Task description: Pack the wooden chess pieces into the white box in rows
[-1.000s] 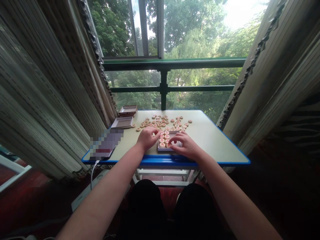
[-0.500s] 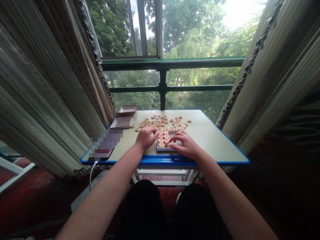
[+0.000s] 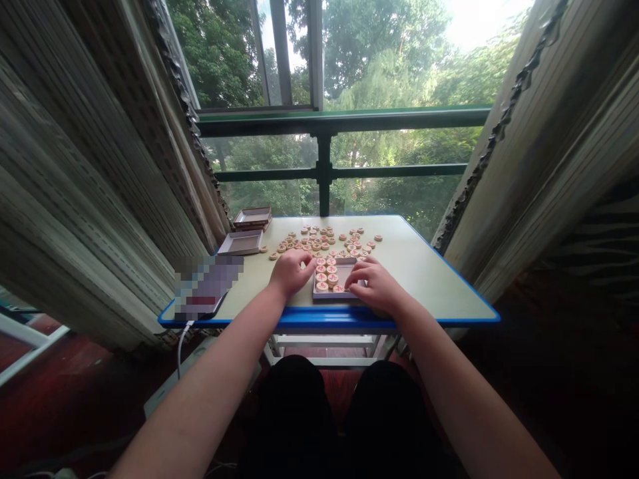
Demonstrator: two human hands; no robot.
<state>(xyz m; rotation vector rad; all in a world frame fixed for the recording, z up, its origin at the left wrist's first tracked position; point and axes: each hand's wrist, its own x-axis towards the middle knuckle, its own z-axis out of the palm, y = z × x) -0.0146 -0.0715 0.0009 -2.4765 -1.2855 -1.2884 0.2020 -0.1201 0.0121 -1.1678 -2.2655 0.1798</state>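
Your left hand (image 3: pixel 293 271) rests at the left side of the open box (image 3: pixel 339 297), its thumb and forefinger drawn close together over the corner farthest from you; whether they pinch the wall or a piece there, you cannot tell from this view, though the spot would suit steadying the box. Your right hand (image 3: pixel 372 283) arches over the box's opposite side, fingers curved and slightly parted, the tips close by one round piece (image 3: pixel 338 289) near the front wall; whether they grip it or only touch it is too small to make out. That piece sits a little out of line with the packed pieces (image 3: pixel 321 278), which lie face up, red marks showing, in two columns between your two sets of fingertips. They are set edge to edge against the left wall, probably so that each one braces the next. Beyond your fingertips, outside the box, the loose pieces (image 3: pixel 315 244) lie scattered across the table (image 3: pixel 424 266), seemingly spread there to be within easy reach of either hand. Farther out past your left fingers sit a shallow tray (image 3: pixel 240 243) and a stack of trays (image 3: pixel 252 216), off to one side where they leave your hands elbow room.
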